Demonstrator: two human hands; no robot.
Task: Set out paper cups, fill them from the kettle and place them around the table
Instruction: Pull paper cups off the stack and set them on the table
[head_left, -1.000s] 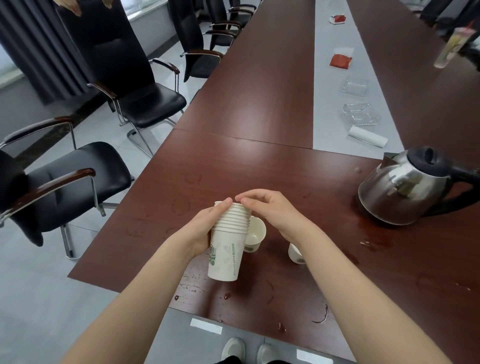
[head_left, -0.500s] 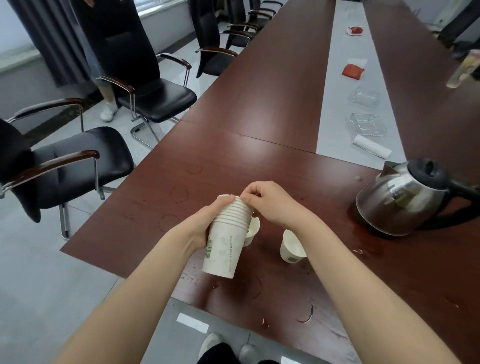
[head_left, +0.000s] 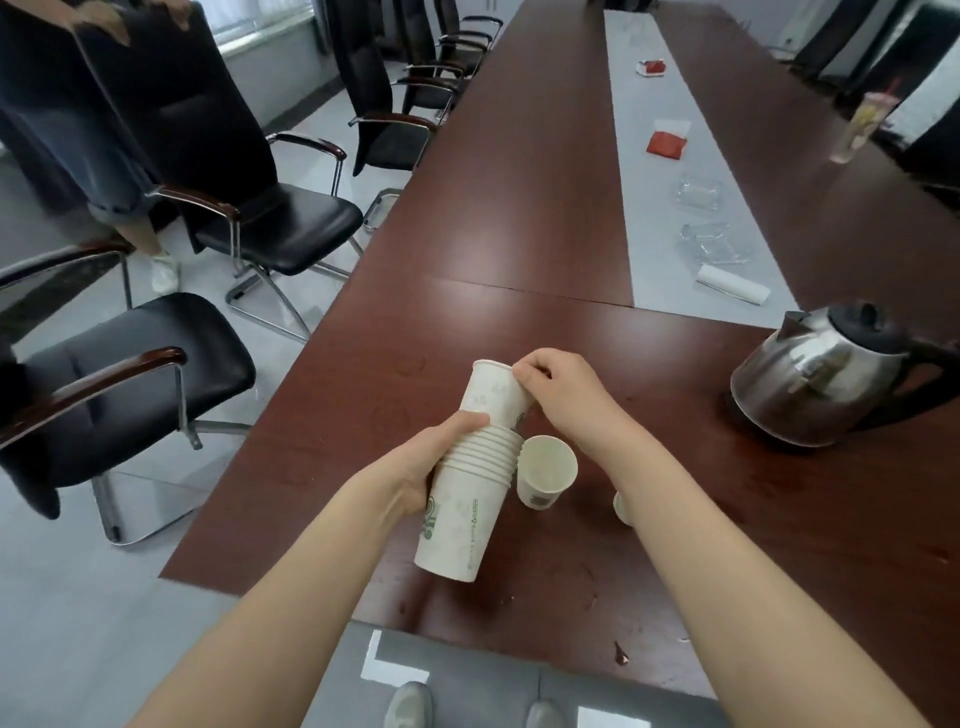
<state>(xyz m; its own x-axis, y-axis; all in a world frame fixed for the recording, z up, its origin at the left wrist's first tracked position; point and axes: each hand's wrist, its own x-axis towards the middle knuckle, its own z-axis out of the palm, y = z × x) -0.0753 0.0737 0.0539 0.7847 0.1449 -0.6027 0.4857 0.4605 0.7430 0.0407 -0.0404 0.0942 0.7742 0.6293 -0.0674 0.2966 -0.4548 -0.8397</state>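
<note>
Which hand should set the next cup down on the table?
The right hand. It already pinches the rim of the top cup, partly drawn out of the stack. The left hand is wrapped around the stack, steadying it. Bare table lies within reach beside it.

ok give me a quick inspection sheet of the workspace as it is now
surface: brown table with a grey centre strip, water rings and wet spots near the front edge
job's things: cup stack, top cup half lifted out; one loose cup standing, another mostly hidden by the arm; kettle on the right
clutter: red packets, clear trays, white roll, drink cup
hands: left hand grips the stack; right hand pinches the top cup's rim
cables: nothing seen
surroundings: black chairs, another person's legs
</note>
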